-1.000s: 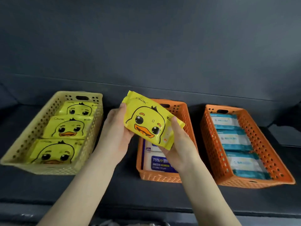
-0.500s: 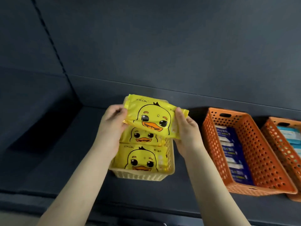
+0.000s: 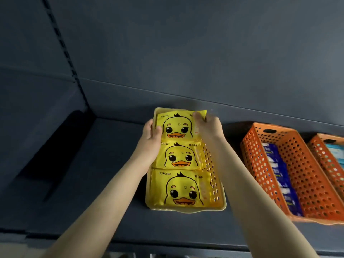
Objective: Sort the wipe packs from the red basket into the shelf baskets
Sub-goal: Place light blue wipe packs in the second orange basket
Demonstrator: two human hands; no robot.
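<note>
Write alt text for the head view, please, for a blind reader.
A person's left hand and right hand hold a yellow duck wipe pack at the far end of a yellow basket, behind two matching packs lying in it. Two orange baskets stand to its right on the dark shelf.

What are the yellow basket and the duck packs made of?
The yellow basket looks like moulded plastic: stiff walls with even round holes. The duck packs seem soft glossy plastic film, going by the sheen and printed faces.

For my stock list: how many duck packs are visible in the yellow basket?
3: near pack, middle pack, far pack, held by left hand and right hand. More may hide underneath.
</note>
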